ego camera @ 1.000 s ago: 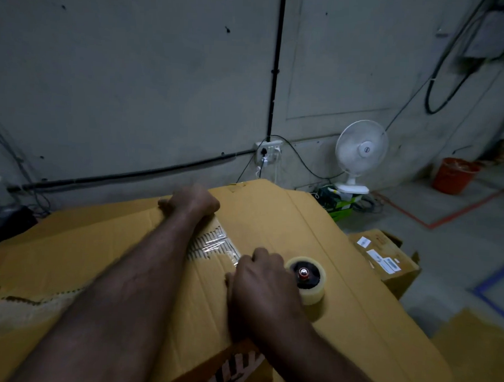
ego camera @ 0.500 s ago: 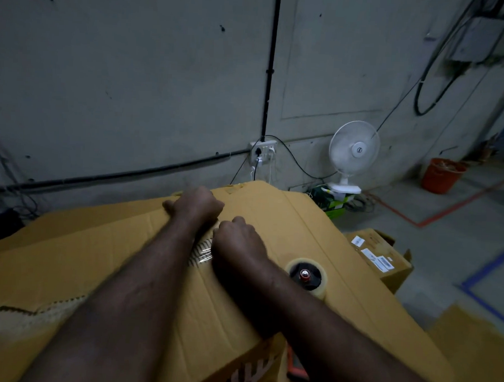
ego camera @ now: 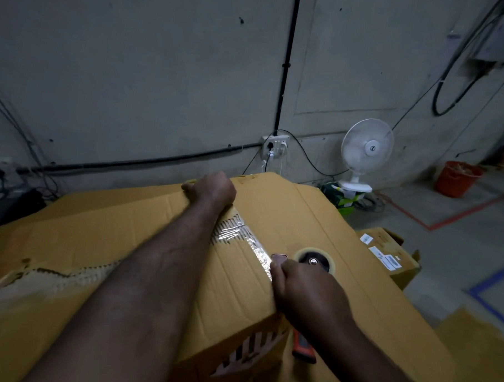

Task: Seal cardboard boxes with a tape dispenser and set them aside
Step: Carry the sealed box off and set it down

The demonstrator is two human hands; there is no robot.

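Tape dispenser (ego camera: 315, 261), clamped in right hand (ego camera: 307, 291), sits on cardboard box (ego camera: 316, 216) seam nearer than left hand (ego camera: 213, 189), which curls over box's far edge; wrinkled tape strip (ego camera: 243, 236) between hands could skew or lift if tension slackens.

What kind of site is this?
Probably a warehouse or packing area: bare concrete wall with exposed cables, a red floor line and a blue floor line, a big cardboard box with tape across it, and a labelled box on the floor.
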